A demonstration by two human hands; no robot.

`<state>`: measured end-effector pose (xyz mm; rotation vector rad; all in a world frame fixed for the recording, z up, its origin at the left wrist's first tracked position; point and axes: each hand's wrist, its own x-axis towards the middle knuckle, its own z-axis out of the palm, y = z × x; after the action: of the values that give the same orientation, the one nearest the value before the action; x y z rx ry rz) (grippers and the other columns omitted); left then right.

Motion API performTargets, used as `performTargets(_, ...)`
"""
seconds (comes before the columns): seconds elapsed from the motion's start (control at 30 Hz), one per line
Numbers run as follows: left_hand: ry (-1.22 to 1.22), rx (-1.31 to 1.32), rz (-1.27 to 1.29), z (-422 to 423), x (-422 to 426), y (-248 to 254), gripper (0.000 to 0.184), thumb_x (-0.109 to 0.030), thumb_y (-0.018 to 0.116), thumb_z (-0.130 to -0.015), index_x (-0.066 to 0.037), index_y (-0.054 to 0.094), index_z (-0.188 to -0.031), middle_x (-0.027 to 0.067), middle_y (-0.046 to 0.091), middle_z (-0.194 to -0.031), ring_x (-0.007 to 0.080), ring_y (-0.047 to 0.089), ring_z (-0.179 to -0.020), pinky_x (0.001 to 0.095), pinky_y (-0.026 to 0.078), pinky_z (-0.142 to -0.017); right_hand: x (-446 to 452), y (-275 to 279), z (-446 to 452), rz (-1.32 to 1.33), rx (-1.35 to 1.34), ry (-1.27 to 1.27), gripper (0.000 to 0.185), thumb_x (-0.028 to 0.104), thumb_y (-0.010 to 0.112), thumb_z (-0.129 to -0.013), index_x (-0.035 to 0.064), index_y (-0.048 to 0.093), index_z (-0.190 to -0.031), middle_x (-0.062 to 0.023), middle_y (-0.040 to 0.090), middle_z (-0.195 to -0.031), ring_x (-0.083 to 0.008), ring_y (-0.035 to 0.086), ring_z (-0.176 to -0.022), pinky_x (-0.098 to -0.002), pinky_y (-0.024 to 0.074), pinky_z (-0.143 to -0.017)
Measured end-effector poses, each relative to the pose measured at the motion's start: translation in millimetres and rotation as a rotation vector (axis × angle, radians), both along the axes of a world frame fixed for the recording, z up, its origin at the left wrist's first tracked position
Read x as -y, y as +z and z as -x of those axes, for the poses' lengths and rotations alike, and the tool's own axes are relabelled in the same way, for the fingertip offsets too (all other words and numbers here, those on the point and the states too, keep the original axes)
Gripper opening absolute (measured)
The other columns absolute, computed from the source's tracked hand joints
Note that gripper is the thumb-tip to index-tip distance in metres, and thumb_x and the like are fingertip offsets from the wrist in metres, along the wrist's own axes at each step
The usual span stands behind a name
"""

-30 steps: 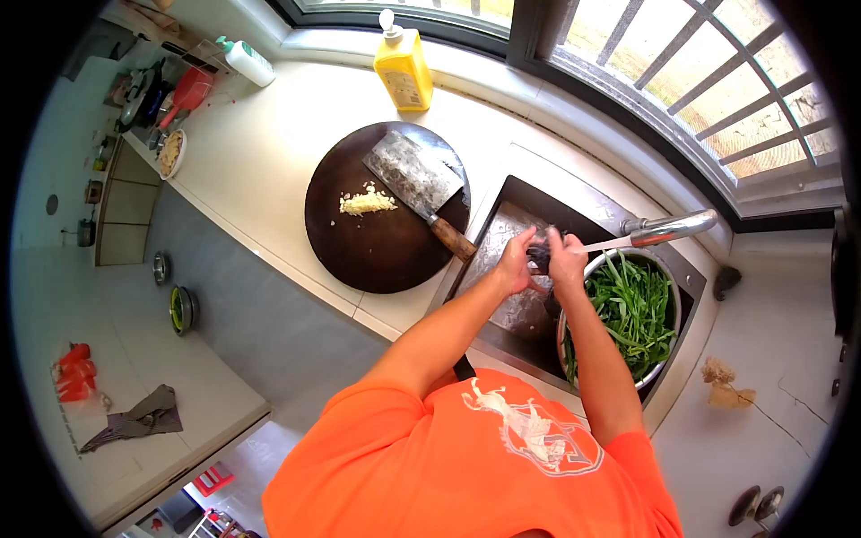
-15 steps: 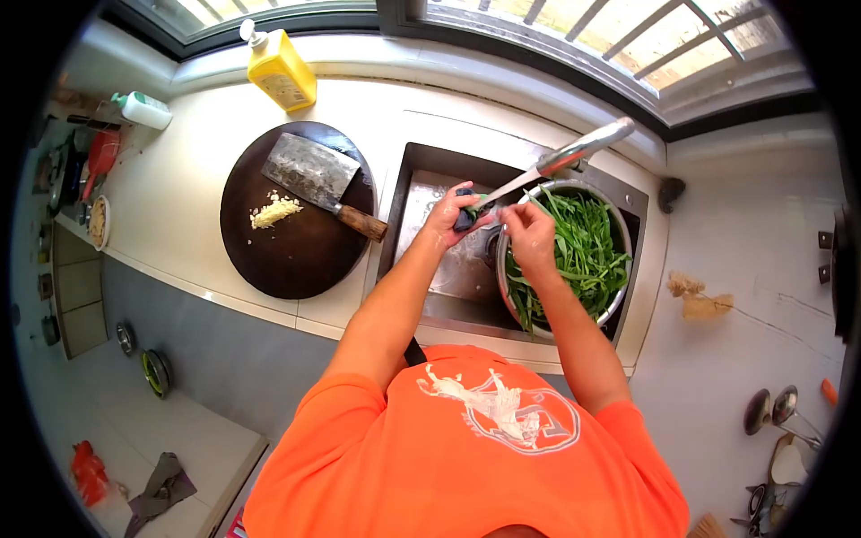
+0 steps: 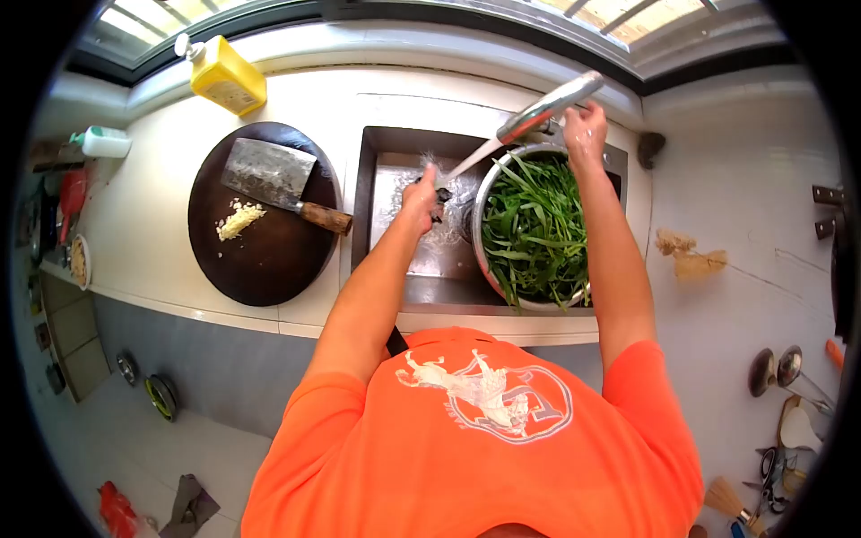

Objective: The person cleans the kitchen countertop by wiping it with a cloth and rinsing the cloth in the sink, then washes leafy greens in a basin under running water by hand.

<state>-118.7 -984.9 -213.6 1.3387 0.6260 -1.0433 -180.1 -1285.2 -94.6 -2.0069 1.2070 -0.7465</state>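
Over the sink (image 3: 417,291), water runs from a silver faucet (image 3: 552,106) onto my left hand (image 3: 418,204). Its fingers are closed round a small dark thing (image 3: 440,203), mostly hidden and splashed. My right hand (image 3: 585,134) is raised beside the faucet, above the rear right rim of a metal basin. Those fingers are curled, and whatever they hold is hidden. Long green leafy vegetables (image 3: 536,224) fill the basin (image 3: 485,260), which sits in the sink's right part.
Left of the sink, a cleaver (image 3: 269,170) lies on a round dark chopping board (image 3: 260,273) beside chopped pale yellow bits (image 3: 239,219). A yellow pump bottle (image 3: 229,79) stands behind. Ladles (image 3: 762,372) and scissors (image 3: 769,468) hang on the right.
My right hand has left my left hand and moved up and right to the faucet. My left hand remains over the sink, now splashed by water. The view has shifted slightly.
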Motion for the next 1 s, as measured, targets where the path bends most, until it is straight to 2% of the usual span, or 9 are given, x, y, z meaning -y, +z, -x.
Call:
performTargets(0.1, 0.035, -0.02, -0.012, 2, 0, 24, 0.055, -0.059, 0.065, -0.09, -0.005, 0.058, -0.085, 0.0045, 0.054, -0.066, 0.0179, 0.052, -0.054, 0.037, 0.036, -0.044, 22, 3, -13, -0.117, -0.068, 0.051, 0.066, 0.015, 0.072, -0.081, -0.0079, 0.051, -0.138, -0.029, 0.062, -0.128, -0.0385, 0.062, -0.119, -0.0421, 0.0481, -0.101)
performTargets(0.27, 0.061, 0.034, 0.091, 4, 10, 38, 0.033, -0.032, 0.066, -0.094, 0.001, 0.062, -0.095, 0.0126, 0.06, -0.087, 0.023, 0.063, -0.072, 0.0404, 0.057, -0.053, 44, -25, -22, -0.173, 0.052, 0.218, 0.066, 0.017, 0.07, -0.082, -0.0068, 0.05, -0.14, -0.0295, 0.059, -0.135, -0.0386, 0.059, -0.127, -0.0397, 0.0471, -0.103)
performTargets(0.3, -0.011, 0.022, 0.179, -1, 9, 5, 0.023, -0.012, 0.064, -0.094, 0.006, 0.062, -0.108, 0.0167, 0.06, -0.1, 0.025, 0.065, -0.079, 0.0439, 0.064, -0.063, 35, -18, -23, -0.057, 0.042, 0.173, 0.066, 0.019, 0.071, -0.081, -0.0063, 0.051, -0.139, -0.0295, 0.061, -0.133, -0.0387, 0.06, -0.124, -0.04, 0.0476, -0.102)
performTargets(0.37, -0.018, 0.071, 0.258, -3, 8, -8, 0.026, 0.001, 0.065, -0.09, 0.001, 0.06, -0.115, 0.0128, 0.062, -0.093, 0.0246, 0.065, -0.077, 0.0432, 0.065, -0.063, 35, -22, -24, 0.02, 0.079, 0.152, 0.066, 0.021, 0.073, -0.079, -0.0043, 0.054, -0.137, -0.0282, 0.065, -0.125, -0.0384, 0.064, -0.117, -0.0413, 0.0493, -0.1)
performTargets(0.6, 0.055, 0.11, 0.302, 1, 0, 32, 0.03, -0.006, 0.071, -0.093, -0.005, 0.058, -0.12, 0.0084, 0.062, -0.088, 0.0177, 0.054, -0.06, 0.0283, 0.036, -0.043, 28, 9, -20, -0.41, 0.186, 0.352, 0.044, 0.003, 0.061, -0.089, -0.0077, 0.058, -0.131, -0.0237, 0.068, -0.124, -0.0281, 0.066, -0.112, -0.0348, 0.0515, -0.096)
performTargets(0.7, -0.031, 0.125, 0.16, 4, -6, 44, 0.036, -0.038, 0.073, -0.095, -0.006, 0.056, -0.095, 0.005, 0.054, -0.069, 0.0165, 0.047, -0.047, 0.0299, 0.033, -0.04, 33, -20, -24, -0.385, 0.337, 0.333, 0.042, 0.007, 0.065, -0.088, -0.0054, 0.062, -0.128, -0.0247, 0.068, -0.123, -0.032, 0.066, -0.115, -0.0388, 0.051, -0.1)
performTargets(0.77, -0.097, 0.175, 0.02, 7, -7, 61, 0.058, -0.063, 0.056, -0.096, -0.01, 0.05, -0.076, 0.0034, 0.047, -0.056, 0.0161, 0.043, -0.042, 0.0321, 0.028, -0.038, -4, 7, -10, -0.153, 0.016, 0.121, 0.044, 0.012, 0.068, -0.086, -0.004, 0.062, -0.127, -0.0249, 0.068, -0.122, -0.0345, 0.066, -0.115, -0.0399, 0.0512, -0.101)
performTargets(0.9, 0.01, 0.094, -0.035, 15, -19, 69, 0.052, -0.059, 0.05, -0.098, -0.015, 0.046, -0.071, 0.0039, 0.045, -0.056, 0.0174, 0.042, -0.043, 0.0324, 0.025, -0.039, -115, 28, 40, -0.259, 0.063, 0.144, 0.024, 0.015, 0.068, -0.089, -0.002, 0.069, -0.105, -0.0175, 0.074, -0.094, -0.0258, 0.071, -0.087, -0.0388, 0.0559, -0.08)
performTargets(1.0, -0.064, 0.274, -0.096, 20, -30, 40, 0.044, -0.035, 0.048, -0.101, -0.01, 0.044, -0.065, 0.0037, 0.045, -0.054, 0.0185, 0.04, -0.04, 0.0357, 0.031, -0.038, -200, -2, 76, -0.261, 0.192, 0.273, 0.022, 0.014, 0.069, -0.088, -0.0011, 0.066, -0.103, -0.0139, 0.069, -0.081, -0.0227, 0.065, -0.072, -0.0368, 0.0527, -0.069)
